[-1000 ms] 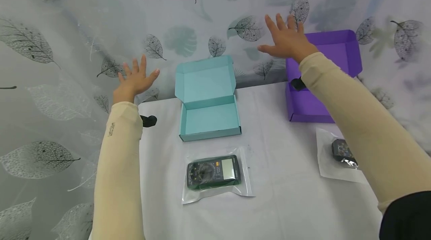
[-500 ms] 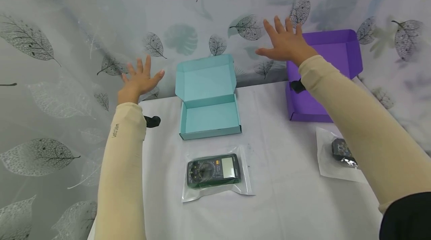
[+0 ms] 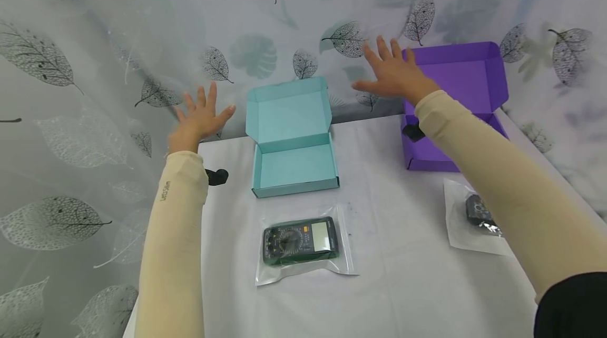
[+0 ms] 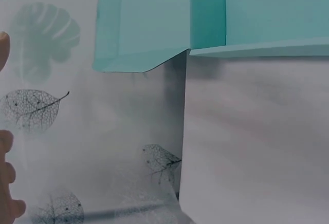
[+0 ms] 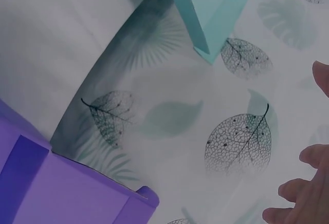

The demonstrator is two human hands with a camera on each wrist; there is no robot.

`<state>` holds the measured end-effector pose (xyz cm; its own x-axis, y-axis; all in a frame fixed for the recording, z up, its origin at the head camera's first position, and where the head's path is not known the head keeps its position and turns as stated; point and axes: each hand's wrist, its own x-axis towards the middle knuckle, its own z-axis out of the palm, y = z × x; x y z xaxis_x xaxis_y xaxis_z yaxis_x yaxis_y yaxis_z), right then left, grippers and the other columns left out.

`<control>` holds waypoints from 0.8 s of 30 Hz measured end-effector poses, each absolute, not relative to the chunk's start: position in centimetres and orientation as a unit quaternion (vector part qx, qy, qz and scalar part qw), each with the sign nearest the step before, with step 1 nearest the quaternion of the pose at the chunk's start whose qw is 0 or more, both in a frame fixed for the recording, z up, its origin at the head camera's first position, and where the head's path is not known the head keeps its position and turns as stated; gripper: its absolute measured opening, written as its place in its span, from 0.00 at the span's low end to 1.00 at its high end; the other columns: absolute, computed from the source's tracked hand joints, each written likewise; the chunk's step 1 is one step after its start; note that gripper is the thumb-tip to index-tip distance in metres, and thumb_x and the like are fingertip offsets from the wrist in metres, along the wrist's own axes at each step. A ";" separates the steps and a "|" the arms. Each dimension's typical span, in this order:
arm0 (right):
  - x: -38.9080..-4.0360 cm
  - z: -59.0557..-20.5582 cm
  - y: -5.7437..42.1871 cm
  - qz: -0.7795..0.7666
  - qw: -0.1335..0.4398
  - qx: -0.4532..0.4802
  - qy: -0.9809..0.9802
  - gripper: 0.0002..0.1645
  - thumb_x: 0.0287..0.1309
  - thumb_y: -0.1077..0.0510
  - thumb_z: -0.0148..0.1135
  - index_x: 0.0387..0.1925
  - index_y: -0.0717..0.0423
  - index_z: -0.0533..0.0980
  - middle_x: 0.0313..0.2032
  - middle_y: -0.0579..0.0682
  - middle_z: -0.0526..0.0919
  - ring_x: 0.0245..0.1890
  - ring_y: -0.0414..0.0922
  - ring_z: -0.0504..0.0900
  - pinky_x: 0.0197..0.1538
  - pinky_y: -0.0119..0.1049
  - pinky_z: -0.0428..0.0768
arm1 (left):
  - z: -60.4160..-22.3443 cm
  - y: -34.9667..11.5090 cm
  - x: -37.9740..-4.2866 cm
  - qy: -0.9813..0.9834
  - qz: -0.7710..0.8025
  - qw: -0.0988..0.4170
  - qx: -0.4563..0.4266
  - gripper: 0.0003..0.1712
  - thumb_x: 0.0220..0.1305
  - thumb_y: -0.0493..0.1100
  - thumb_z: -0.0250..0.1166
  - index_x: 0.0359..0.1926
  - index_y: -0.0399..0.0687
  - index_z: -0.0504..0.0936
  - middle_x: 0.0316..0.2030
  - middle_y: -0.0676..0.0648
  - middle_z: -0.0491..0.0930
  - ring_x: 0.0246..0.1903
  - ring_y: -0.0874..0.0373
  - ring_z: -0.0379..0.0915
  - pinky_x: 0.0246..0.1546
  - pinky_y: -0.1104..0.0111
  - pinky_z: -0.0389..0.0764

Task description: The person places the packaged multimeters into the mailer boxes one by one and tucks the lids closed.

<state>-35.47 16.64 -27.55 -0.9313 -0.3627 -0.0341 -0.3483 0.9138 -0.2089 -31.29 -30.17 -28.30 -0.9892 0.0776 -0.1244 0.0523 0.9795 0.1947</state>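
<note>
My left hand [image 3: 196, 122] is held in the air left of a teal cardboard box [image 3: 296, 182], its fingers spread and nothing in it. My right hand [image 3: 395, 72] hovers with spread fingers just left of the lid of a purple cardboard box [image 3: 455, 75], also holding nothing. Both boxes stand with their lids raised, and the teal one shows a bare inside. Nearer me lies a dark multimeter [image 3: 301, 240] in a clear plastic bag. In the left wrist view, fingertips [image 4: 7, 172] show at the left edge; in the right wrist view, fingertips [image 5: 293, 193] show at the right.
A second clear bag [image 3: 467, 238] with a small black item [image 3: 479, 210] lies at the right, partly behind my right forearm. White cloth covers the table [image 3: 393, 285]. A leaf-patterned curtain [image 3: 265, 27] hangs along the back and sides.
My right hand has drifted left and down a little, uncovering more of the purple box. The left hand has shifted slightly right. The boxes and bags stay where they were.
</note>
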 end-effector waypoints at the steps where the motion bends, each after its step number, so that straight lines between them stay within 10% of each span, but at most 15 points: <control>1: -35.4 -27.7 16.6 -0.102 0.037 -0.183 0.977 0.64 0.68 0.19 0.42 0.81 0.49 0.24 0.77 0.61 0.13 0.74 0.68 0.15 0.68 0.72 0.23 | -28.4 -30.2 -31.2 0.993 0.096 0.064 0.033 0.53 0.74 0.77 0.35 0.79 0.60 0.15 0.77 0.37 0.13 0.71 0.32 0.00 0.63 0.31 0.16; 24: -33.8 -29.9 15.2 -0.101 0.013 -0.214 0.971 0.61 0.71 0.24 0.45 0.83 0.49 0.30 0.79 0.63 0.22 0.77 0.67 0.23 0.70 0.71 0.27 | -31.1 -29.9 -30.6 0.992 0.100 0.069 0.025 0.52 0.76 0.75 0.36 0.81 0.57 0.19 0.78 0.35 0.16 0.72 0.31 0.02 0.66 0.31 0.20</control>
<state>-33.85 15.21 -29.95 -0.9077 -0.4193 0.0181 -0.4140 0.8876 -0.2020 -30.59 -29.94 -31.15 -0.9892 0.0633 -0.1324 0.0355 0.9787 0.2023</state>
